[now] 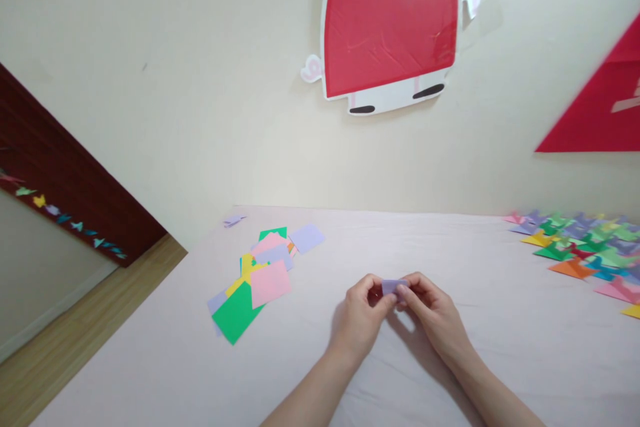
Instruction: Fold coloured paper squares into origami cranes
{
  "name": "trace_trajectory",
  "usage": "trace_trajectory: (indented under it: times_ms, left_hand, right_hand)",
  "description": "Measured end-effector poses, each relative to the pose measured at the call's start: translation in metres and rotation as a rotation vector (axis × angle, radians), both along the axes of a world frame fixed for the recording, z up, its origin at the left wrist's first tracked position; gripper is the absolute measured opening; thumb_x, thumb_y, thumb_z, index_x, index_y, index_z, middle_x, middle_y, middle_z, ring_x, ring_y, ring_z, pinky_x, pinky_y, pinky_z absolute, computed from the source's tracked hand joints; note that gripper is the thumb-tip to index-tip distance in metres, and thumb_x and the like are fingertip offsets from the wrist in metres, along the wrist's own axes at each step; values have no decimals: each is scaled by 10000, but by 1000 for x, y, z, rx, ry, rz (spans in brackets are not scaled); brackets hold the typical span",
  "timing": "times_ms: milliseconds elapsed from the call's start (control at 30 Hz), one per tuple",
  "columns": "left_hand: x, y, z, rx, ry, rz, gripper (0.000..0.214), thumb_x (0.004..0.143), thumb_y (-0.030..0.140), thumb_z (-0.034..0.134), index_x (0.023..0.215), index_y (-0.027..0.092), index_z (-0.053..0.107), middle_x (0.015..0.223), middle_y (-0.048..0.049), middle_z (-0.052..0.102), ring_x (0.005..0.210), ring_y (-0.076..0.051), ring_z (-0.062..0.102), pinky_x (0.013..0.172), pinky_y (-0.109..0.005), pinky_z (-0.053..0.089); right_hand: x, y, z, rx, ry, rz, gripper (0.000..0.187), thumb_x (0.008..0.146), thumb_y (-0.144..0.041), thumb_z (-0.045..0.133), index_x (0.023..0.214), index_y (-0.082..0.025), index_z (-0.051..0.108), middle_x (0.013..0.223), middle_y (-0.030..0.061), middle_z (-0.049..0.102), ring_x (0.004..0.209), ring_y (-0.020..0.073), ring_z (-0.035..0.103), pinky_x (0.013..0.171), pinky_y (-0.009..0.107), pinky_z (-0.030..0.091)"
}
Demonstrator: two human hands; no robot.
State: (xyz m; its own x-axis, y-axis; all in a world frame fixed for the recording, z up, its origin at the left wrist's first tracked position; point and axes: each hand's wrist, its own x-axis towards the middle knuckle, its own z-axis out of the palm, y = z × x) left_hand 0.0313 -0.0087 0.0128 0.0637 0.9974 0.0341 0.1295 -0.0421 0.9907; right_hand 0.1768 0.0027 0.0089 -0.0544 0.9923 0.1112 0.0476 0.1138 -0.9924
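Observation:
A small folded piece of purple paper (392, 286) is held just above the pale cloth-covered surface (320, 373), between both hands. My left hand (367, 307) pinches its left end between thumb and fingers. On the other end, my right hand (429, 307) is closed, its thumb lying across the front of the paper. The fingers cover much of the paper, so its full folded shape is hidden.
To the left lie loose paper squares, among them a green sheet (235, 317), a pink sheet (271, 283) and a purple sheet (307, 238). Rows of folded paper figures (570, 250) stand at the far right. Behind is a wall with a red cartoon cutout (390, 20).

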Motion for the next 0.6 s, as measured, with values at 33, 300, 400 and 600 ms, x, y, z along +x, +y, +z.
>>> trace_trajectory:
  times_ms: [33,300,400,600]
  left_hand:
    - [0,0,-1,0,22,-8,89,803,247,605,744,194,564,682,46,542,668,-131,497,623,-226,373]
    - [-2,-2,-2,20,187,-89,218,879,336,550,707,203,564,647,43,528,628,-138,487,590,-232,350]
    - [-3,-8,8,17,246,-118,327,948,361,449,679,206,554,627,28,558,599,-142,522,565,-239,343]
    - [-22,-31,28,322,738,-28,185,956,203,442,850,207,594,879,-29,650,857,-207,576,777,-318,406]
  right_hand:
    - [0,0,0,12,-10,-3,373,773,-565,672,739,-199,607,661,-5,602,634,158,567,611,276,485]
    - [2,-1,-4,14,-82,-78,349,797,-545,640,733,-202,627,667,2,608,643,169,548,599,281,453]
    - [5,0,-3,-4,-105,-107,345,805,-533,625,728,-197,630,658,3,612,638,172,551,601,283,449]
    - [2,1,-4,88,-384,44,244,838,-441,587,889,-208,639,603,-25,580,590,172,538,590,293,419]
